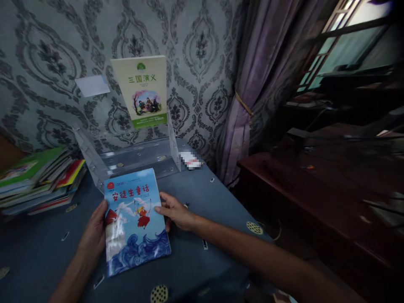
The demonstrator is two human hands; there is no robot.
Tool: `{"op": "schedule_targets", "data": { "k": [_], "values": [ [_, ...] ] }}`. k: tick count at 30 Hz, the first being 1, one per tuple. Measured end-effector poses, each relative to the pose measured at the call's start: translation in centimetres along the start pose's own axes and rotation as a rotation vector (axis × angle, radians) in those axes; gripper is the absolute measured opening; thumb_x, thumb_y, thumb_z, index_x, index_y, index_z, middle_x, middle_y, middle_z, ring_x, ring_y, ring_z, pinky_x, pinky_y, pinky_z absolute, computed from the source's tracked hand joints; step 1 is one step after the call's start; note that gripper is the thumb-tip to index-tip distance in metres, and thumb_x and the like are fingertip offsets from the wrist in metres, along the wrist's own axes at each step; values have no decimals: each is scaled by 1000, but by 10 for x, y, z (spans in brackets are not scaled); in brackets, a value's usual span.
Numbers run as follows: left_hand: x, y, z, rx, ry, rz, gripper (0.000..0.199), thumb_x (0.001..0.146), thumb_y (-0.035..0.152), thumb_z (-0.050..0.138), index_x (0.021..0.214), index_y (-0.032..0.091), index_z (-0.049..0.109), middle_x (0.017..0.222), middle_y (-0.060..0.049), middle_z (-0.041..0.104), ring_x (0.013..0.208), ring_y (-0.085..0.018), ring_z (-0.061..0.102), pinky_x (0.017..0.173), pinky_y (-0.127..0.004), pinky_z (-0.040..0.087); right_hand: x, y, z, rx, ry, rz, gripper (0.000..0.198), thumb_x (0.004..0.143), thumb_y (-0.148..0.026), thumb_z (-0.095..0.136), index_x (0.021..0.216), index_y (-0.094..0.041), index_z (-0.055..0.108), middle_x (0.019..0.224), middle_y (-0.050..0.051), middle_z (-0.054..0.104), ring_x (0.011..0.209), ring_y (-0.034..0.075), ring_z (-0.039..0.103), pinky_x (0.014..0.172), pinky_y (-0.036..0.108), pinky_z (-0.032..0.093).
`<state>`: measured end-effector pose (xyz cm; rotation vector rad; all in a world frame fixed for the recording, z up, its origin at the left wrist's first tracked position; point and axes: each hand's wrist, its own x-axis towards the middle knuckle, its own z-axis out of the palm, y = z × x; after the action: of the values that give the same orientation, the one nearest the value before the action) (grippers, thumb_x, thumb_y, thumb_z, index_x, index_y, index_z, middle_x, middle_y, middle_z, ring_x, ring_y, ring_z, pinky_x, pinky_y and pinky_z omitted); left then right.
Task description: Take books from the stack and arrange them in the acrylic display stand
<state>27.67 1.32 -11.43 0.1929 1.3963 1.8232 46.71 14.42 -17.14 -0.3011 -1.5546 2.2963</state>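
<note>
A blue paperback book [135, 223] with red Chinese lettering and painted waves is held upright-facing between both my hands, above the table. My left hand [96, 229] grips its left edge, most fingers hidden behind it. On the right edge, my right hand [175, 212] has its thumb on the cover and other fingers at the side and behind. Just beyond the book stands a clear plastic rack [90, 158]. A cream and green book [142, 90] stands upright at the rack's back, its cover facing me.
Several books lie in an uneven stack [34, 181] at the left. A small white packet [189, 160], partly blurred, lies right of the rack. The blue patterned tablecloth [205, 189] ends near a purple curtain [246, 92]. Dark red furniture [299, 202] stands at the right.
</note>
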Motion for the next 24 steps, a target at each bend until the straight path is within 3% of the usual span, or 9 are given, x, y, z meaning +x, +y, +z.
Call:
{"op": "schedule_targets", "data": {
  "k": [5,10,12,14,16,18,21,24],
  "values": [
    [4,1,22,-21,-36,22,20,84,25,69,101,13,71,87,-10,80,79,-30,79,78,-44,66,-2,-14,-6,-56,69,-118,51,84,-52,75,118,-22,52,81,-3,64,54,7,56,38,13,42],
    [4,6,33,63,-48,99,40,50,23,91,83,16,70,68,-1,77,54,-24,73,61,-36,67,-6,-31,-6,-194,101,-252,46,88,-56,69,116,-23,55,76,-6,60,46,5,45,37,14,36],
    [2,9,34,103,-69,147,50,38,26,95,80,17,70,68,0,76,52,-23,72,56,-35,66,-10,-37,-4,-251,113,-342,43,91,-55,65,117,-23,56,83,-3,63,55,7,52,46,17,42],
    [1,12,33,140,-96,216,54,32,30,96,78,17,71,69,-1,77,55,-24,72,56,-35,66,-13,-40,-1,-336,131,-449,38,94,-50,61,118,-21,57,94,1,65,75,12,61,64,22,50],
    [2,11,29,182,-123,270,54,31,33,97,77,17,73,70,-2,77,60,-26,74,61,-37,66,-16,-41,1,-432,151,-532,34,97,-45,58,119,-19,57,103,4,64,93,16,62,81,27,51],
    [3,5,23,248,-133,276,52,32,36,96,75,17,73,73,-4,78,66,-29,75,65,-38,66,-16,-39,1,-506,184,-569,31,98,-41,55,119,-18,56,105,5,64,97,17,61,85,30,49],
    [4,-11,11,381,-81,221,47,36,38,95,70,15,73,74,-7,78,73,-31,76,71,-39,66,-17,-34,-1,-601,254,-578,27,97,-38,53,116,-18,53,95,3,63,84,15,59,75,26,47],
    [6,-26,1,451,-72,197,45,41,41,94,73,16,76,80,-7,80,79,-30,76,80,-38,64,-19,-30,0,-728,322,-556,20,96,-37,53,105,-20,51,79,-3,56,63,11,48,61,23,40]
  ]
}}
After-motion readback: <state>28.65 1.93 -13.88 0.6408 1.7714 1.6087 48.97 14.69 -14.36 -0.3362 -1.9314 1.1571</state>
